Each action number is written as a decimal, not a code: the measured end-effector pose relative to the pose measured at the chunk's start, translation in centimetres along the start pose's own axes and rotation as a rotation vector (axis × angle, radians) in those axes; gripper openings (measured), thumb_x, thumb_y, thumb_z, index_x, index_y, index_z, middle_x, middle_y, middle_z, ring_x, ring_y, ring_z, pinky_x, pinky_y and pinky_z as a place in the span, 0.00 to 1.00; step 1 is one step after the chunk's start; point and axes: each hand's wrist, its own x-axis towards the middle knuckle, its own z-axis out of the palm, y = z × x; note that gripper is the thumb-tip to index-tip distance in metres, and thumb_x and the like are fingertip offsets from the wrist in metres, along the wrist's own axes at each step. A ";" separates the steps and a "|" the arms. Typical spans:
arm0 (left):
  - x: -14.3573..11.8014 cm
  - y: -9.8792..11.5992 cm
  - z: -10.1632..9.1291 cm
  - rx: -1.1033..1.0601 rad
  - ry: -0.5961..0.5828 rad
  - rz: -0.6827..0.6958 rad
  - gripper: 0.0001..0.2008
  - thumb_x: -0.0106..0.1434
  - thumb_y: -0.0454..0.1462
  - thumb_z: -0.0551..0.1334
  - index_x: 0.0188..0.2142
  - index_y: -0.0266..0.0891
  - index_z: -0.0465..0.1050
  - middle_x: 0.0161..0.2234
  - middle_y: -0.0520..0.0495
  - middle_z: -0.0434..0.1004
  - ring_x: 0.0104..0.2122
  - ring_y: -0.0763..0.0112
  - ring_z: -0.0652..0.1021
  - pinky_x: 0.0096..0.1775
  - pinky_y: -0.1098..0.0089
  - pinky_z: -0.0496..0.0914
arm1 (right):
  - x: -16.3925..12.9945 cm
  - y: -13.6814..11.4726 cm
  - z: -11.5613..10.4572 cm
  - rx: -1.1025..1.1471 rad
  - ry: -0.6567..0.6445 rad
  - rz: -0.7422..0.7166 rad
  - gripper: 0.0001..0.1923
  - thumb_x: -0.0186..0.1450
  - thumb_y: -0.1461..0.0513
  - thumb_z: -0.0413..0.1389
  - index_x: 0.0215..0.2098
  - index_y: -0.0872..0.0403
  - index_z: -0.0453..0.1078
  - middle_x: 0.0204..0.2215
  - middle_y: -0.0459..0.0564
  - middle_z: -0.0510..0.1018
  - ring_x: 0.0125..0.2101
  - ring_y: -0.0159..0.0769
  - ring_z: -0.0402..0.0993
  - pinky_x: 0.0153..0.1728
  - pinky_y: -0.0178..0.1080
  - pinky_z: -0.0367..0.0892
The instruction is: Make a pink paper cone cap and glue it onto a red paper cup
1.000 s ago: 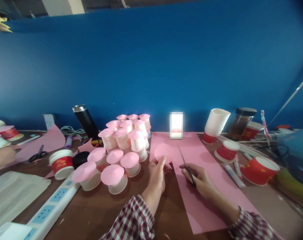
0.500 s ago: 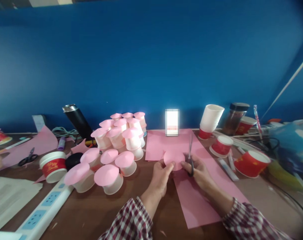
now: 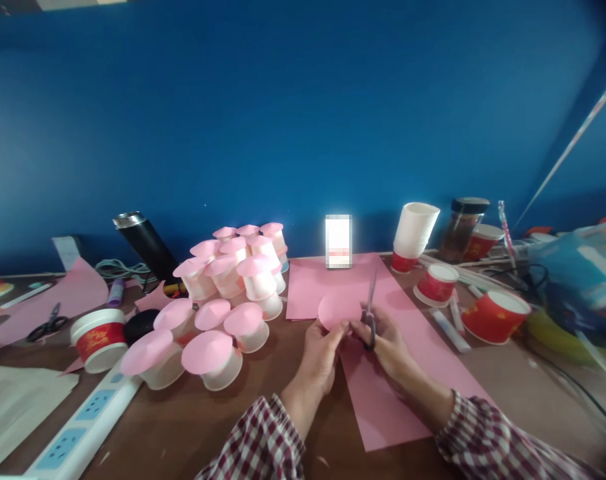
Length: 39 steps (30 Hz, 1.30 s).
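Note:
My left hand [image 3: 321, 357] is closed on the edge of a round pink paper disc [image 3: 333, 309], thumb on top. My right hand [image 3: 390, 347] is closed around a pair of scissors [image 3: 369, 319] with dark handles, blades pointing up and away from the disc. The thumbs of both hands almost meet at the disc's near right edge, which the fingers partly hide. Beneath and behind the hands lie pink paper sheets [image 3: 407, 400]. To the left stand several white paper cups topped with shallow pink paper cones [image 3: 207, 350].
At left are a power strip [image 3: 83, 433], a red-and-white cup stack [image 3: 100, 340], a black flask [image 3: 145, 243] and other scissors [image 3: 49, 325]. Cut red cups [image 3: 497, 317], a white cup stack [image 3: 417, 227] and a dark-lidded jar [image 3: 463, 230] stand right. A blurred bright screen [image 3: 339, 240] stands behind.
My right hand has drawn closer to my left, its thumb now beside the left thumb. The disc looks tilted or bent and shows less. The whole view has shifted slightly.

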 end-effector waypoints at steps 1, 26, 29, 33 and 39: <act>0.1 0.1 0.0 -0.015 0.024 -0.002 0.15 0.47 0.38 0.71 0.32 0.32 0.74 0.27 0.45 0.78 0.26 0.73 0.76 0.31 0.72 0.69 | 0.0 0.0 0.0 -0.035 -0.020 -0.007 0.29 0.53 0.53 0.64 0.48 0.52 0.61 0.25 0.41 0.70 0.26 0.30 0.67 0.26 0.32 0.63; 0.6 0.3 -0.6 -0.096 0.148 -0.004 0.12 0.47 0.36 0.70 0.27 0.34 0.69 0.22 0.52 0.73 0.21 0.78 0.73 0.26 0.76 0.68 | -1.1 -1.2 0.6 -0.368 -0.240 -0.076 0.21 0.63 0.50 0.53 0.47 0.56 0.65 0.27 0.47 0.74 0.26 0.32 0.68 0.28 0.34 0.65; 0.4 0.4 -0.5 -0.094 0.127 -0.002 0.11 0.48 0.36 0.70 0.28 0.34 0.70 0.23 0.51 0.74 0.22 0.77 0.73 0.26 0.75 0.68 | -1.1 -1.0 0.5 -0.337 -0.255 -0.092 0.20 0.64 0.51 0.53 0.47 0.57 0.66 0.28 0.47 0.74 0.29 0.33 0.69 0.30 0.34 0.66; 0.4 0.5 -0.4 -0.082 0.117 0.001 0.13 0.48 0.37 0.70 0.31 0.32 0.71 0.26 0.48 0.76 0.23 0.74 0.75 0.27 0.73 0.69 | -1.0 -0.9 0.5 -0.316 -0.279 -0.100 0.18 0.64 0.53 0.54 0.46 0.56 0.67 0.27 0.46 0.73 0.28 0.31 0.68 0.32 0.34 0.66; 0.6 0.5 -0.5 -0.070 0.129 0.005 0.15 0.46 0.38 0.71 0.31 0.32 0.71 0.25 0.47 0.75 0.23 0.74 0.75 0.27 0.73 0.69 | -0.9 -0.8 0.5 -0.350 -0.252 -0.099 0.21 0.62 0.52 0.55 0.48 0.57 0.66 0.29 0.48 0.75 0.29 0.33 0.69 0.30 0.33 0.66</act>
